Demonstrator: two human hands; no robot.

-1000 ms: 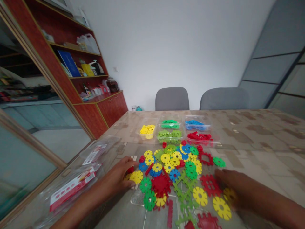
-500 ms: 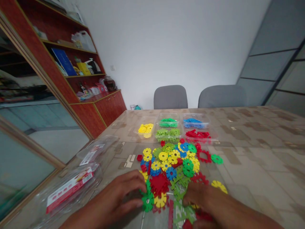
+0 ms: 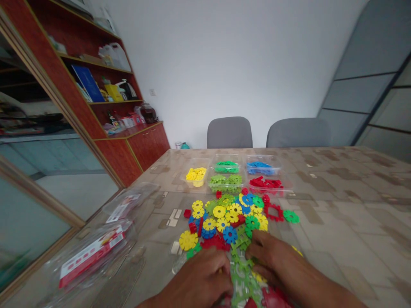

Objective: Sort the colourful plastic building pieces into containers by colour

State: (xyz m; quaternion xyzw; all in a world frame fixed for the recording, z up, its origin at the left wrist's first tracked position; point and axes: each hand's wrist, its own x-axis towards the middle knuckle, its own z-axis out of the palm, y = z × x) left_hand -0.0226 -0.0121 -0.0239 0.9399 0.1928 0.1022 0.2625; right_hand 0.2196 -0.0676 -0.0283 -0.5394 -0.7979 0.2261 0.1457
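My left hand (image 3: 205, 276) is closed low over the near part of a heap of plastic linking pieces. A sliver of yellow shows at its fingers, but what they grip is hidden. Across a strip of light green notched pieces (image 3: 240, 265), my right hand (image 3: 272, 259) reaches in with bent fingers touching the heap; their tips are covered. A yellow disc piece (image 3: 259, 277) peeks out under that hand. Beyond the hands lie a blue disc (image 3: 230, 234), yellow discs (image 3: 222, 224), green discs (image 3: 252, 223) and a red square frame (image 3: 274, 212).
Clear trays at the back hold sorted pieces: yellow (image 3: 196, 173), green (image 3: 226, 167), light green (image 3: 226, 182), blue (image 3: 260, 167) and red (image 3: 266, 184). Clear plastic packaging with a red and white label (image 3: 93, 256) lies left. Grey chairs (image 3: 230, 132) stand behind the table.
My left hand has moved right and nearer, its fingers closing from a spread curve. My right hand has shifted slightly up. A yellow disc at the left is now uncovered.
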